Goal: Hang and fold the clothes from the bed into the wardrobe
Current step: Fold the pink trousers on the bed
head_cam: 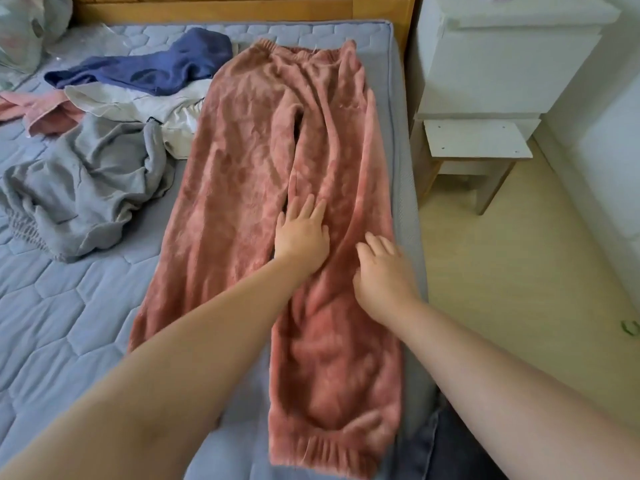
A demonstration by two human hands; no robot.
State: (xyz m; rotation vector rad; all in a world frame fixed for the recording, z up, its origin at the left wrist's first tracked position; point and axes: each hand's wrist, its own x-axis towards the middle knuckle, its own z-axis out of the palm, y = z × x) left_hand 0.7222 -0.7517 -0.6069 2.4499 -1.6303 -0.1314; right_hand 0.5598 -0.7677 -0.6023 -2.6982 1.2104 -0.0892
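Observation:
Fluffy pink trousers (249, 161) lie spread flat along the right side of the blue quilted mattress (69, 306), waistband at the headboard end, cuffs toward me. My left hand (302, 233) presses flat on the trousers between the two legs, fingers straight. My right hand (382, 271) rests on the right trouser leg close to the mattress edge, fingers loosely bent and slightly blurred. To the left lie a grey garment (90, 188), a white garment (149, 105), a navy garment (156, 69) and a light pink piece (41, 112).
A wooden headboard (221, 8) runs along the far end of the bed. A white nightstand (498, 53) and a small white stool (474, 140) stand right of the bed on the pale floor. A plastic bag (24, 32) sits at the far left corner.

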